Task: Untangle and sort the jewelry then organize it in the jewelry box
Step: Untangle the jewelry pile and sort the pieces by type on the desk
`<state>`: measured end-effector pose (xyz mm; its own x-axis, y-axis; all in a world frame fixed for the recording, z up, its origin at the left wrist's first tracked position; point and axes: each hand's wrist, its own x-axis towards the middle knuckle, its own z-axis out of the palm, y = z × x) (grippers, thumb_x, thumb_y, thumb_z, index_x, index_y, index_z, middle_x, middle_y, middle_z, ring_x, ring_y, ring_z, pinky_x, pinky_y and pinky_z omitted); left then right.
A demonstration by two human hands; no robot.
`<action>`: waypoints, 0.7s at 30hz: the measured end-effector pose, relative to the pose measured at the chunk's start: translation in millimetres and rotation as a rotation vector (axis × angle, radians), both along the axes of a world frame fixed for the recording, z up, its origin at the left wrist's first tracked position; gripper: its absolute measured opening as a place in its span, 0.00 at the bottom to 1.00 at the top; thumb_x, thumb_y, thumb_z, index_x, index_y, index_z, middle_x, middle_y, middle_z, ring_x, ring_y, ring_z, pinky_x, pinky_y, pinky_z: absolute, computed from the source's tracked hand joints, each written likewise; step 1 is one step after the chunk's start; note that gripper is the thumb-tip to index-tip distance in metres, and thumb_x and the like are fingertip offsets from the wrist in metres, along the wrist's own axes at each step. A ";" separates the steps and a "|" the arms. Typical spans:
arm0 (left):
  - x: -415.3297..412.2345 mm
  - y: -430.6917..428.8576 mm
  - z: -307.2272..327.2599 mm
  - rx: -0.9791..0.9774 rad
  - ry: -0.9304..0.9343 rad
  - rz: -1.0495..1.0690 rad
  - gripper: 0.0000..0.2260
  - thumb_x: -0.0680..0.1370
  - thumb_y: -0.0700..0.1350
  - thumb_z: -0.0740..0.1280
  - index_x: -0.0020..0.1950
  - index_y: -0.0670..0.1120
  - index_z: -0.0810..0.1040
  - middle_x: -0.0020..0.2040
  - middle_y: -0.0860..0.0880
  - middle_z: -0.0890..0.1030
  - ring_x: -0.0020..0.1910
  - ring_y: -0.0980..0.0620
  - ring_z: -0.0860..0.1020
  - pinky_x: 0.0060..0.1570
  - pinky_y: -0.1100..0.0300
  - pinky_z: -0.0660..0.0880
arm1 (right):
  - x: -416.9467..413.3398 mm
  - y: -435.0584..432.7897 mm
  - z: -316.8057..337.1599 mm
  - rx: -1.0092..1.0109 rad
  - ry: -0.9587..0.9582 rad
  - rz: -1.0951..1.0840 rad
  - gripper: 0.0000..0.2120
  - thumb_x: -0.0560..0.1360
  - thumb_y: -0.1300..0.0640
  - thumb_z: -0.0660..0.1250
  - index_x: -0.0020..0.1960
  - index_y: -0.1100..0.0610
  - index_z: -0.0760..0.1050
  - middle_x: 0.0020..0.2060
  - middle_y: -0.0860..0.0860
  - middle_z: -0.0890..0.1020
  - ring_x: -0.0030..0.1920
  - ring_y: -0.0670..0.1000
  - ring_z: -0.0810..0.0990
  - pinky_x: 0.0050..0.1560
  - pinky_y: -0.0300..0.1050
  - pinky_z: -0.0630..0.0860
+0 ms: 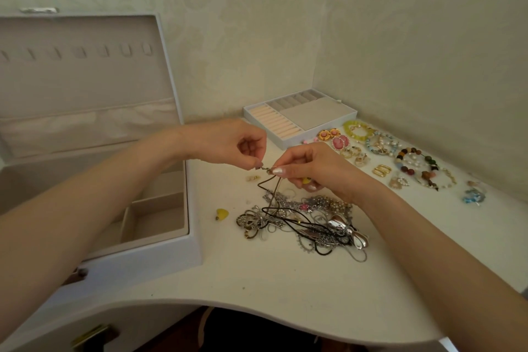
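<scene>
1 view, wide-angle (worn on the head), looks forward and down over the white table from close in. Both forearms enter at the near corners, and the left hand and right hand meet mid-frame. The jewelry box fills the left, and the wall corner stands far right.

A brown cord ran between the fingers, and the right thumbnail was pearly white. Below them the tangle was silver, black and gold, with a yellow heart lower left. To their right lay pink, gold-rimmed earrings and a lime-green bracelet. The wallpaper bore a cream damask pattern.
</scene>
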<state>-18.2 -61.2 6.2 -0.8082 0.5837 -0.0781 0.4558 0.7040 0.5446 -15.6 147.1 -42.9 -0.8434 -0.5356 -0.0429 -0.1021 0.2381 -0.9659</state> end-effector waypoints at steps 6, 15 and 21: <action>1.1 2.2 -3.8 0.094 0.017 0.028 0.06 0.73 0.38 0.70 0.40 0.49 0.76 0.37 0.53 0.79 0.35 0.58 0.74 0.42 0.52 0.75 | 1.3 0.9 0.5 0.051 0.029 0.044 0.09 0.77 0.54 0.66 0.48 0.59 0.82 0.25 0.52 0.75 0.22 0.47 0.68 0.23 0.35 0.64; 4.5 3.8 -8.1 0.239 -0.020 0.044 0.05 0.74 0.36 0.69 0.43 0.45 0.78 0.38 0.53 0.80 0.39 0.55 0.77 0.45 0.55 0.75 | 6.6 -7.7 0.6 0.100 0.106 0.037 0.07 0.71 0.55 0.73 0.48 0.56 0.82 0.34 0.50 0.81 0.24 0.46 0.66 0.25 0.35 0.64; 6.7 1.9 -5.3 0.244 0.008 0.048 0.04 0.74 0.36 0.69 0.45 0.44 0.78 0.39 0.55 0.81 0.40 0.57 0.77 0.46 0.55 0.76 | 5.7 -5.1 -0.2 0.024 0.128 -0.043 0.03 0.71 0.60 0.73 0.42 0.58 0.81 0.25 0.43 0.78 0.25 0.44 0.69 0.28 0.35 0.66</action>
